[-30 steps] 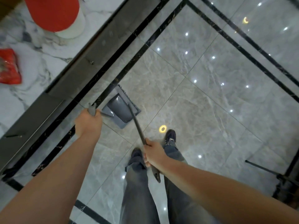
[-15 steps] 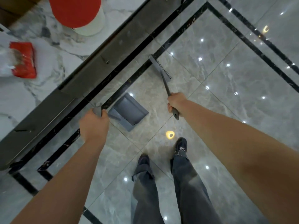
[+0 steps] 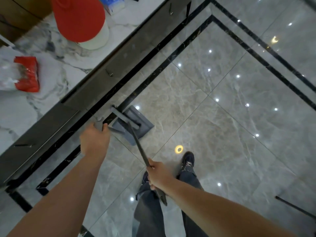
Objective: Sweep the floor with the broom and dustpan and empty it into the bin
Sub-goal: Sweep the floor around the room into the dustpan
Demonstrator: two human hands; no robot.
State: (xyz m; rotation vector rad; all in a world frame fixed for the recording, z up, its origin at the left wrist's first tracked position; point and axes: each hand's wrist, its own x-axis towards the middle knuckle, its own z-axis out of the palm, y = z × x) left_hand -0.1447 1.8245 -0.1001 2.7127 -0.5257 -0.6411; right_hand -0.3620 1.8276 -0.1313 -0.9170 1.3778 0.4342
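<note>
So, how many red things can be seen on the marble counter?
2. The red lid tops a white container near the counter's top, and a red packet lies at the left edge. Others may be hidden beyond the frame.

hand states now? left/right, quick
Left hand: closed on the grey plastic dustpan's handle.
Right hand: closed on the dark grey broom's long handle.

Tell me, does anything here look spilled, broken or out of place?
Nothing stands out. The left hand holds the dustpan handle, the right hand grips the broom handle, and the broom head lies in the pan. No spill or visible dirt shows on the glossy floor.
</note>
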